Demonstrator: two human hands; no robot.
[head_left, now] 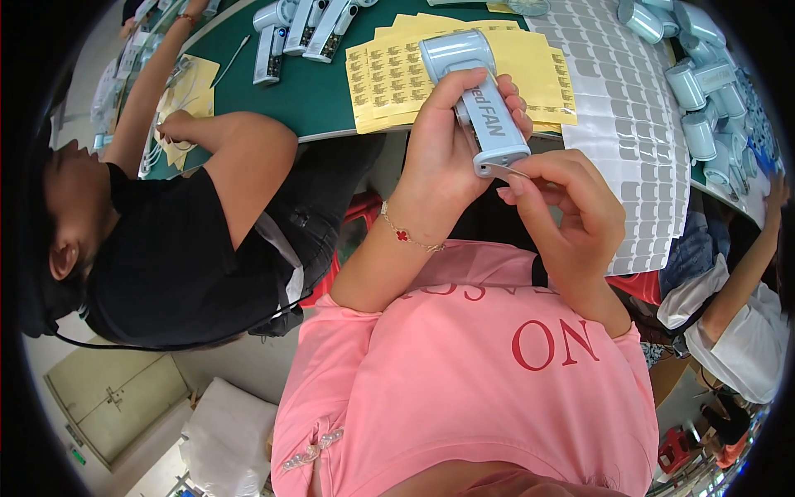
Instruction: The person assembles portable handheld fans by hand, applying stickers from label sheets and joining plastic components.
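My left hand (443,153) is wrapped round a light blue handheld fan body (490,120) and holds it above the table's near edge. Its round head points away from me, and the flat end of the handle faces toward me. At that end my right hand (575,199) pinches a small thin grey label (507,171) between thumb and forefinger. The label touches or nearly touches the handle's end; which of the two I cannot tell. Beneath the fan lie yellow sticker sheets (389,79) with dark print.
Large sheets of grey labels (633,124) cover the table to the right and hang over its edge. Further right is a heap of blue fan bodies (704,91); several more (271,50) lie at the upper left. A co-worker (166,224) sits close on my left, another (737,323) at far right.
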